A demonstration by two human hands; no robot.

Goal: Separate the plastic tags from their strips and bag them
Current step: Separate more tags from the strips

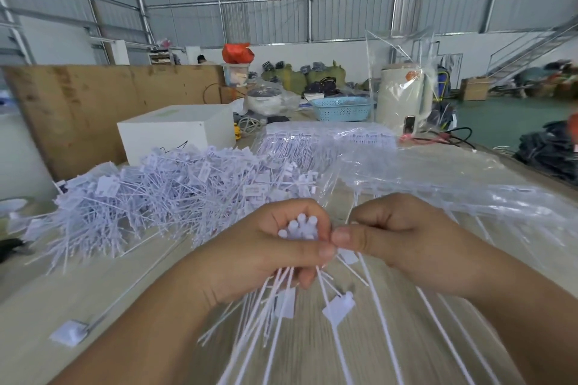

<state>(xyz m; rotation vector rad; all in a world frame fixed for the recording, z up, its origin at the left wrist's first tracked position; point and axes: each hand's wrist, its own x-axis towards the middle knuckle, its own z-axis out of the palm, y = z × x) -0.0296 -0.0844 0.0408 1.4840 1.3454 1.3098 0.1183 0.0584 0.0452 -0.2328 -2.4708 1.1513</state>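
Tags (298, 230) bunched in both hands; no print legible.

Two bare forearms reach in from bottom of frame. Left hand (272, 247) curled in a fist w/ thumb on top. Right hand (403, 234) curled beside it, thumb tips touching at centre.

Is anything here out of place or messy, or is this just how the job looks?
Mostly normal work clutter. One stray tag lies alone at the near left of the table, apart from the big loose pile of tags. The left hand grips a bundle of tags; the right hand pinches at it.
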